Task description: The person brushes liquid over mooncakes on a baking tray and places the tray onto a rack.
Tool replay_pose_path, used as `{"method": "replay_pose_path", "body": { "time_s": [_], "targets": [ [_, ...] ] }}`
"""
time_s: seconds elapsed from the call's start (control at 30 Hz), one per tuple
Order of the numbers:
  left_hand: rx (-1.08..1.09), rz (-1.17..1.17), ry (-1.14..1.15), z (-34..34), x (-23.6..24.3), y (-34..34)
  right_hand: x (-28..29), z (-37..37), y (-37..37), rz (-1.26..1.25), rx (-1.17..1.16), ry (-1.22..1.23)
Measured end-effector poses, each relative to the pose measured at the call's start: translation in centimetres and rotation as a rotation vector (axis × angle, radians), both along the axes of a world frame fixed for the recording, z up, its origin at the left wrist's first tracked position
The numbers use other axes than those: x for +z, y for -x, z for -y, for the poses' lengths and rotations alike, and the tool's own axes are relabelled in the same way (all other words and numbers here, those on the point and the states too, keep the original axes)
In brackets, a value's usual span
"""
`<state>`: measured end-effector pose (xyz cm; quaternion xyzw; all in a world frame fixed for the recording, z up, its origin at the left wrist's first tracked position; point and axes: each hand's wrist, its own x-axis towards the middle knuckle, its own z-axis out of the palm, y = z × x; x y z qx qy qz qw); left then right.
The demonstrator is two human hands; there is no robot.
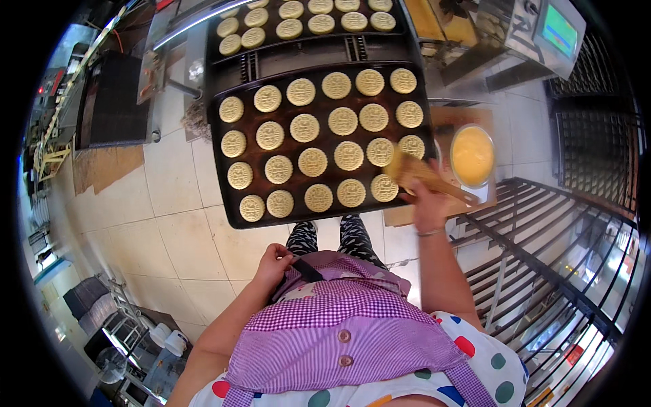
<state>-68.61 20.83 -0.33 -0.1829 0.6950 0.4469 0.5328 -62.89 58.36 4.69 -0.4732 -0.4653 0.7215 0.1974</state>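
My right hand [430,207] is closed round the wooden handle of a wide pastry brush [411,171], slightly blurred. The brush head is over the right side of a dark baking tray [291,95], by the rows of round, pale yellow stamped pastries [348,155]. Parts of the nearest pastries are hidden under the brush. A bowl of orange-yellow liquid [472,156], which looks like egg wash, stands to the right of the tray. At my waist my left hand [272,264] is closed beside a black strap on my purple apron [319,292]; what its fingers grip is unclear.
Beyond the tray, a second tray of pastries [289,28] sits on the rack. A metal machine with a screen [559,30] stands at the far right. Black metal racks [536,254] rise close on my right. Tiled floor [169,237] lies to the left.
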Motion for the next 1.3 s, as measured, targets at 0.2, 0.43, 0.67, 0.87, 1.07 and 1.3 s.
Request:
{"method": "replay_pose_path", "body": {
  "time_s": [0.2, 0.43, 0.67, 0.87, 1.07, 1.3],
  "targets": [
    [0.088, -0.009, 0.024, 4.5, 0.6, 1.7, -3.2, 11.9, 10.4, 0.103, 0.353, -0.084],
    [0.233, 0.018, 0.042, 10.4, 0.5, 3.0, -6.0, -0.1, 5.3, 0.507, 0.212, -1.042],
    [0.24, 0.004, 0.0, 12.7, 0.0, 4.8, -5.4, 15.6, 12.3, 0.127, 0.38, -0.692],
    [0.211, -0.029, -0.01, 13.2, 0.9, 5.8, -6.4, 19.8, 15.5, 0.263, 0.433, -0.659],
    [0.234, 0.019, 0.044, 16.3, 0.0, 4.7, -5.2, 2.0, 6.9, 0.686, 0.194, -1.07],
    [0.212, -0.046, 0.017, 15.4, 0.4, 5.6, -6.5, 15.3, 8.2, 0.535, 0.526, -0.732]
  ]
}}
